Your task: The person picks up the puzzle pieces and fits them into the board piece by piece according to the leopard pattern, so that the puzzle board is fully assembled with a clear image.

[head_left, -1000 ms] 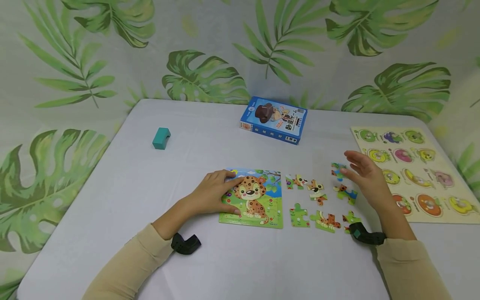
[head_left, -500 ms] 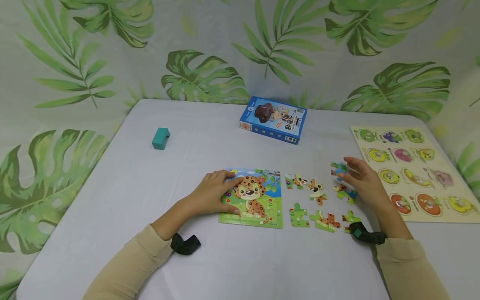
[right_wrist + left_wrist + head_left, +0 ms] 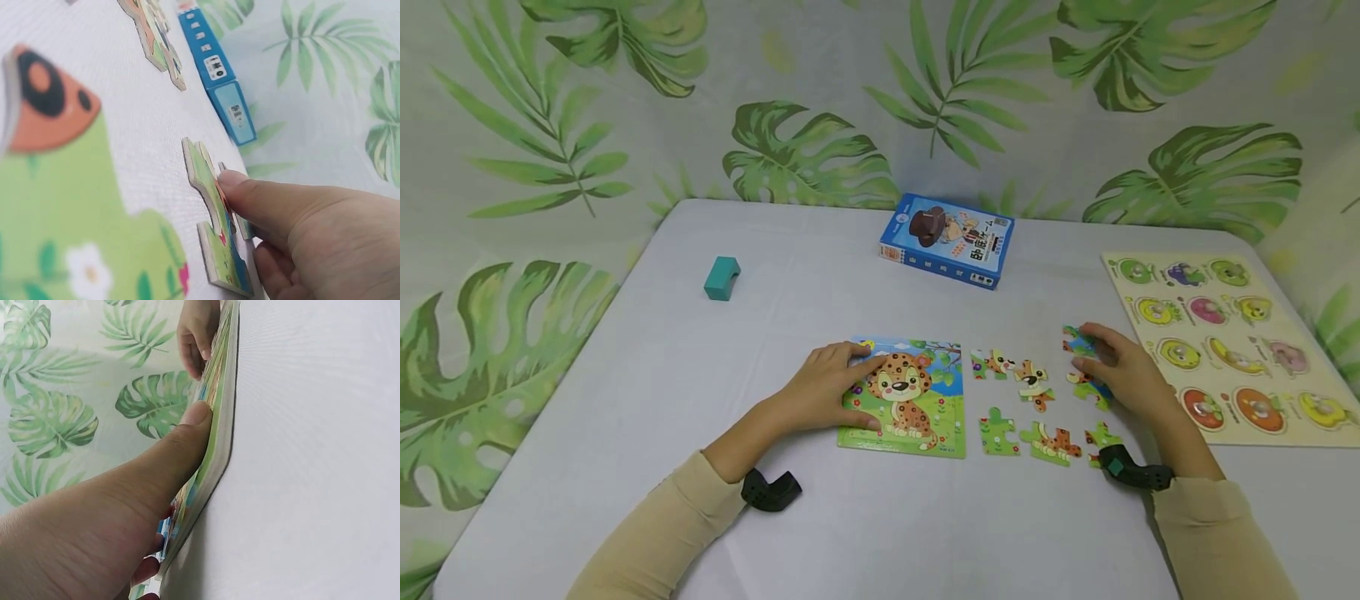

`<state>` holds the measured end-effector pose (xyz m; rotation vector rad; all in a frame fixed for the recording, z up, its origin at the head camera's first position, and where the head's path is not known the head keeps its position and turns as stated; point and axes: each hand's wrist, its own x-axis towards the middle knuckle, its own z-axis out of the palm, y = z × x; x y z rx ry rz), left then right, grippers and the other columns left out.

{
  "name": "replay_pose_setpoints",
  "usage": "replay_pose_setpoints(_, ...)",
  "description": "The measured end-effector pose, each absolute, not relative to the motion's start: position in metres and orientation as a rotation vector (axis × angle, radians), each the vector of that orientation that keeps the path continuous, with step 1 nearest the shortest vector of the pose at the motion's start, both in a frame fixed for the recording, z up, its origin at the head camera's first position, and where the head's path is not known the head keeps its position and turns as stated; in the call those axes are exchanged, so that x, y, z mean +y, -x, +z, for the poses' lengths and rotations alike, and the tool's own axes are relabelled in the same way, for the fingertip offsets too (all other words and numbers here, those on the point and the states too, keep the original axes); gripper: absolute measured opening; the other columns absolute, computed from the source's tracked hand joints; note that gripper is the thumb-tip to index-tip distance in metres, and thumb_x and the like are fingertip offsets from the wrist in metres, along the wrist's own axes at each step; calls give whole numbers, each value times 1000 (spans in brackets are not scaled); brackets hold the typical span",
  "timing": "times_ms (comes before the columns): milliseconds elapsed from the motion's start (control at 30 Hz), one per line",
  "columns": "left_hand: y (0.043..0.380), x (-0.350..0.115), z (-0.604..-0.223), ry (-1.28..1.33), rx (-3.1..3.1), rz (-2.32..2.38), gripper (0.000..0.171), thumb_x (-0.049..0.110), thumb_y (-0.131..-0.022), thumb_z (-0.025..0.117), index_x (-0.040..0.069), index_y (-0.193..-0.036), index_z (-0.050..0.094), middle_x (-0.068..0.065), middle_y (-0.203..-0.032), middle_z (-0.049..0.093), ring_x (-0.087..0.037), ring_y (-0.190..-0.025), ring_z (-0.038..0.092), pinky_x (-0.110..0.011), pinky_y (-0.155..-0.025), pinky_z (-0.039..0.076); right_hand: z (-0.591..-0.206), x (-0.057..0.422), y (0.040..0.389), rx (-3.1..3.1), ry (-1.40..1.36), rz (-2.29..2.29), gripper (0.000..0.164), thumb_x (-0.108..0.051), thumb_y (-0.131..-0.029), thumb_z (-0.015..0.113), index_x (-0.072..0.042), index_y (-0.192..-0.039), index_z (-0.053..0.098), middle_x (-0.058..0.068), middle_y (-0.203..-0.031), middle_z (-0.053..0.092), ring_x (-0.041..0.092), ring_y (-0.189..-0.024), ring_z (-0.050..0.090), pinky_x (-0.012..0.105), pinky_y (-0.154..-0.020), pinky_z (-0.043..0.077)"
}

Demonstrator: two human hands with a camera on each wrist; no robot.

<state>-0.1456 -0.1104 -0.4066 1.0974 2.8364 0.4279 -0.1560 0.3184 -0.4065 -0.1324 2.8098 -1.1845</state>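
My left hand [image 3: 825, 387] rests on the left side of a square leopard picture puzzle board [image 3: 951, 417], index finger and thumb on its face. In the left wrist view the thumb [image 3: 195, 419] presses on the board's edge. To its right lie several loose jigsaw pieces, such as a leopard-face piece [image 3: 1033, 377] and a green piece [image 3: 998, 435]. My right hand [image 3: 1123, 375] is over the far-right pieces. Its fingertips and thumb lie about a blue-and-green jigsaw piece [image 3: 1072, 342], which is flat on the table; whether they grip it is hard to see. The piece below it is partly covered.
A blue card-game box [image 3: 951, 242] lies at the back centre. A teal arch block [image 3: 722, 277] stands at the back left. On the right is a fruit peg board [image 3: 1225, 375]. A leaf-print cloth [image 3: 820, 150] hangs behind the white table [image 3: 647, 375].
My right hand has come down and closer to the far-right pieces, its fingertips now at the blue-and-green jigsaw piece. My left hand stays on the board. The pieces lie where they were.
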Motion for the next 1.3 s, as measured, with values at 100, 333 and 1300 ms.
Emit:
replay_pose_setpoints(100,146,-110,-408,-1101,2837,436,91,70,-68,56,20,-141,33,-8,-132,35,-26,-121,30,-43,-97,24,-406,318,155,2861,152,-1129,56,-34,-88,56,-4,-133,40,25,-138,30,44,-126,21,60,-95,19)
replay_pose_setpoints(333,146,-111,-408,-1100,2838,430,91,71,-68,55,21,-141,32,-8,-132,35,-26,-122,29,-43,-97,24,-405,316,155,3001,177,-997,54,-34,-87,58,3,-125,47,25,-132,36,44,-117,34,58,-91,28)
replay_pose_setpoints(1300,142,-96,-403,-1150,2840,354,78,59,-82,50,4,-135,38,-13,-136,34,-27,-127,26,-38,-105,16,-378,177,129,2887,779,-1004,50,-21,-80,69,3,-121,53,16,-125,46,33,-117,39,48,-92,35)
